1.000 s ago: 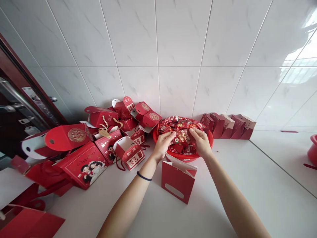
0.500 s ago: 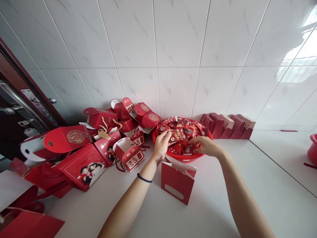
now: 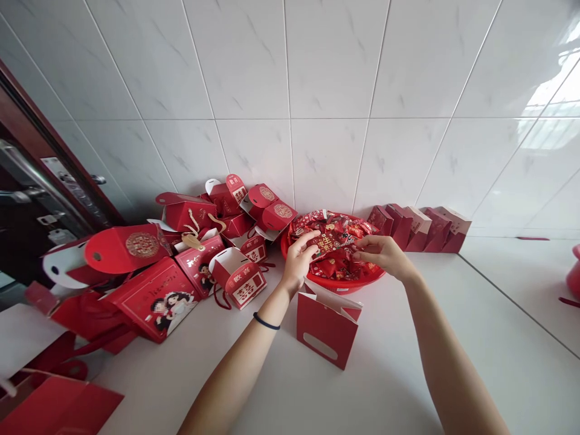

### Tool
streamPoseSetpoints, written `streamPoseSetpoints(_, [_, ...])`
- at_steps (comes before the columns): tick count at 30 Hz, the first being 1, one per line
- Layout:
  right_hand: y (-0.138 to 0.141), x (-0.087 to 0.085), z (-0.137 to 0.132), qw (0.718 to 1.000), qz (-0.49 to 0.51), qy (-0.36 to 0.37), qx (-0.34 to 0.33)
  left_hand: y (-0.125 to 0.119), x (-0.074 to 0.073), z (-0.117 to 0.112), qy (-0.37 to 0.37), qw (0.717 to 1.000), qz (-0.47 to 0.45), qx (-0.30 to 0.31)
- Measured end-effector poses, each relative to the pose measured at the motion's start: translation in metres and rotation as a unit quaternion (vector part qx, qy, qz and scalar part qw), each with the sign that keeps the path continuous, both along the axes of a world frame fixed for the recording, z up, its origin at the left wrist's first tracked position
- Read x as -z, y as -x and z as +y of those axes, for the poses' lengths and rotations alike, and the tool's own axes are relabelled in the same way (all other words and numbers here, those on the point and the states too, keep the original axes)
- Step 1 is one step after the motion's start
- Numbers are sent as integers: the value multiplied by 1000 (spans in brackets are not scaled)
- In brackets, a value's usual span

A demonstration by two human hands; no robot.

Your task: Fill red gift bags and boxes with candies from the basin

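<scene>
A red plastic basin [image 3: 338, 286] heaped with red candy packets [image 3: 335, 266] stands against the tiled wall. My left hand [image 3: 299, 258] is over its left side, thumb and index finger apart. At their tips lies a dark red packet with gold lettering [image 3: 328, 243]. My right hand [image 3: 383, 255] hovers at the basin's right side. Its thumb and fingertips are separated near the packets, with nothing clearly held. In front of the basin, a red paper gift box [image 3: 327, 332] stands upright with its top open.
Many red gift boxes [image 3: 154, 296], several with open flaps, crowd the left of the white table [image 3: 385, 374]. Right of the basin, a row of red boxes [image 3: 417, 232] leans along the wall. A dark door [image 3: 45, 175] borders the far left.
My left fingers have spread apart at the gold-lettered packet they gripped before. My right hand has lifted slightly from among the packets, and its fingers have opened. The view has shifted a little.
</scene>
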State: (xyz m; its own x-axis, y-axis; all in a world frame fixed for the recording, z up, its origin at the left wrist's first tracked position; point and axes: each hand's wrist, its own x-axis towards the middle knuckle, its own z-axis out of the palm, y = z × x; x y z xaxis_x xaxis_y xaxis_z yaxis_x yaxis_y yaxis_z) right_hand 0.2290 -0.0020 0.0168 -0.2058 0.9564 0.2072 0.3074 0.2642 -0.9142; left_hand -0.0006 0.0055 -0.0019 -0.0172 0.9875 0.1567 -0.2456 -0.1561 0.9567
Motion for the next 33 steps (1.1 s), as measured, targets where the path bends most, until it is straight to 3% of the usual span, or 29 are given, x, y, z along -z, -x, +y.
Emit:
streamPoseSetpoints(5, [10, 2, 4, 987, -15, -146, 64, 0, -2, -1, -22, 999, 46, -13])
streamPoseSetpoints(10, [17, -6, -4, 947, -73, -304, 74, -2, 1, 3, -31, 998, 61, -5])
streamPoseSetpoints(13, [25, -5, -7, 929, -116, -342, 86, -2, 4, 5, -60, 996, 59, 4])
streamPoseSetpoints(20, [54, 9, -5, 914, -130, -378, 67, -2, 6, 4, -94, 989, 102, 42])
streamPoseSetpoints(23, [54, 6, -5, 921, -110, -368, 65, -2, 5, 3, -112, 987, 105, 42])
streamPoseSetpoints(27, [35, -2, -4, 957, -92, -254, 109, -1, 3, 1, -84, 994, 64, 24])
streamPoseSetpoints(30, [22, -6, -2, 974, -141, -159, 75, -1, 2, 1, -58, 998, 31, 3])
streamPoseSetpoints(33, [17, -8, -2, 962, -238, -112, 74, -2, 4, 3, -43, 999, 1, -6])
